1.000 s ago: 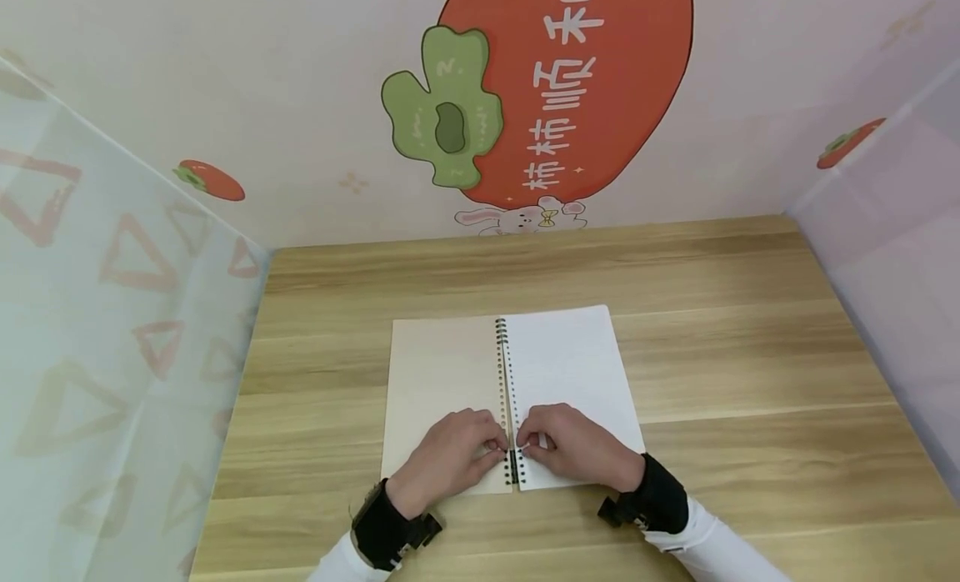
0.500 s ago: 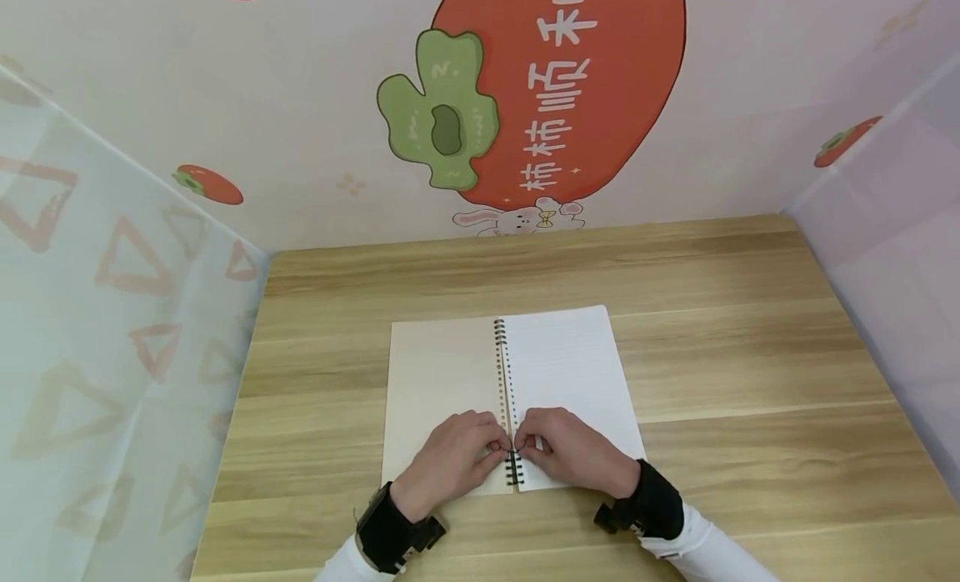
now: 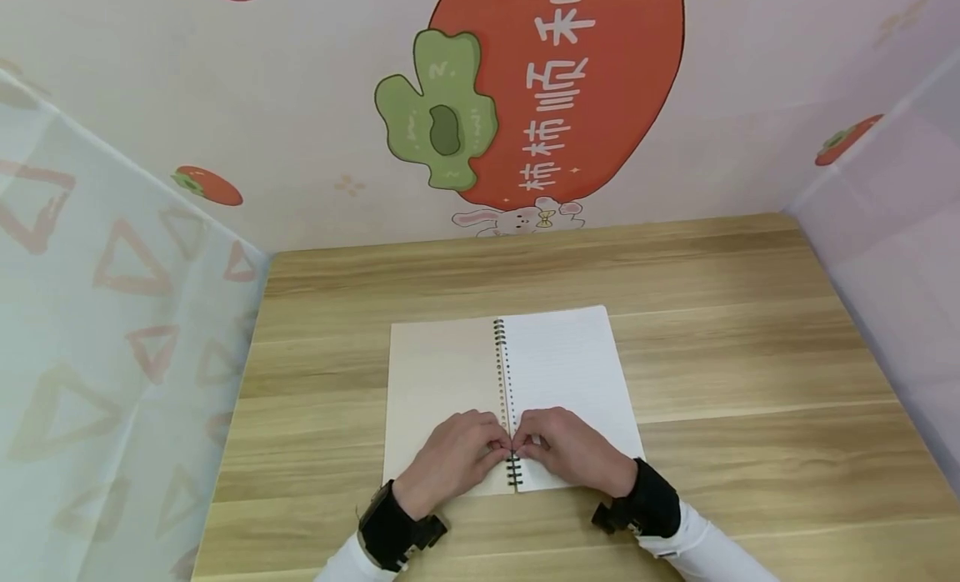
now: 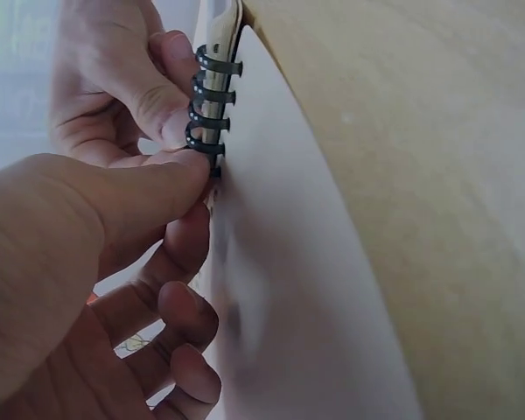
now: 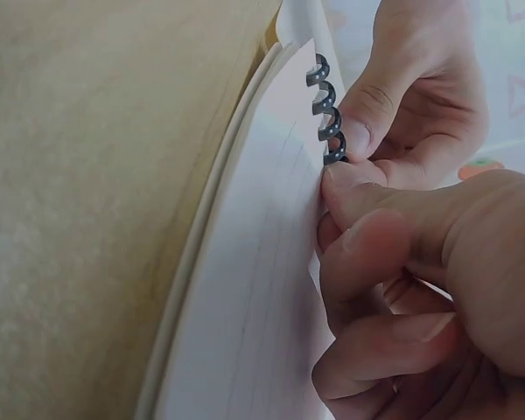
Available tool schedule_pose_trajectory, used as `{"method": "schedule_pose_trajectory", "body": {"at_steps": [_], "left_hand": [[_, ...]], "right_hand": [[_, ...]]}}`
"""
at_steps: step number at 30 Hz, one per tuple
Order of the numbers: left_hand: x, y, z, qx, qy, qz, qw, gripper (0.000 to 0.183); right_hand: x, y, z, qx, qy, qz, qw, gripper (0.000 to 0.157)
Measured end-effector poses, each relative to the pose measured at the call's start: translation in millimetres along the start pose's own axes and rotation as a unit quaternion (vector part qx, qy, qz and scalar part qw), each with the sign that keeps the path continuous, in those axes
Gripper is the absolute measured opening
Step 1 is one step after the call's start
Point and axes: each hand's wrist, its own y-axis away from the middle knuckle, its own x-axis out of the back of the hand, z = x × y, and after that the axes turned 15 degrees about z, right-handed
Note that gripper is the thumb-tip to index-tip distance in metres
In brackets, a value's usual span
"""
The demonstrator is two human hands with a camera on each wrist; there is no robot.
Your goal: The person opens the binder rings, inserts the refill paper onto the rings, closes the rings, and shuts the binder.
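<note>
A loose-leaf notebook lies spread on the table, with a beige cover at left and white lined pages at right. Black binder rings join the two sides near the bottom of the spine. Just above these, my left hand pinches the ring binding from the cover side, thumb against forefinger. From the page side, my right hand pinches the same spot, its fingertips meeting the left ones. In the left wrist view, several rings curve closed through the punched holes. The fingertips hide the pinched ring itself.
More black rings sit at the spine's top; a row of holes runs between. The wooden table extends around the notebook. A printed wall stands behind, with side panels left and right. Each wrist wears a black strap with a camera.
Both hands have drawn slightly together at the spine until their fingertips meet. The lower ring halves, parted earlier, now look joined across the gap.
</note>
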Motion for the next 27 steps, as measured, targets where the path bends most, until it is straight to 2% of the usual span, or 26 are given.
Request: {"method": "schedule_pose_trajectory", "body": {"at_steps": [7, 11, 16, 23, 27], "left_hand": [[0.5, -2.9, -4.0, 0.023, 0.029, -0.019, 0.9991, 0.006], [1.5, -3.6, -4.8, 0.025, 0.039, -0.023, 0.9987, 0.006], [2.7, -4.7, -6.5, 0.024, 0.05, -0.027, 0.9981, 0.004], [1.5, 3.1, -4.4, 0.041, 0.034, -0.023, 0.9983, 0.008], [3.4, 10.2, 1.2, 0.03, 0.018, -0.011, 0.9993, 0.022]], "right_hand": [[-0.9, 0.7, -0.4, 0.015, 0.025, -0.001, 1.0, 0.013], [-3.7, 2.5, -1.1, 0.021, 0.051, 0.007, 0.998, 0.014], [-5.0, 5.2, -2.9, 0.009, 0.059, 0.012, 0.998, 0.012], [-0.5, 11.3, -3.8, 0.002, 0.073, 0.01, 0.997, 0.006], [3.1, 18.0, -4.6, -0.003, 0.077, -0.004, 0.997, 0.018]]}}
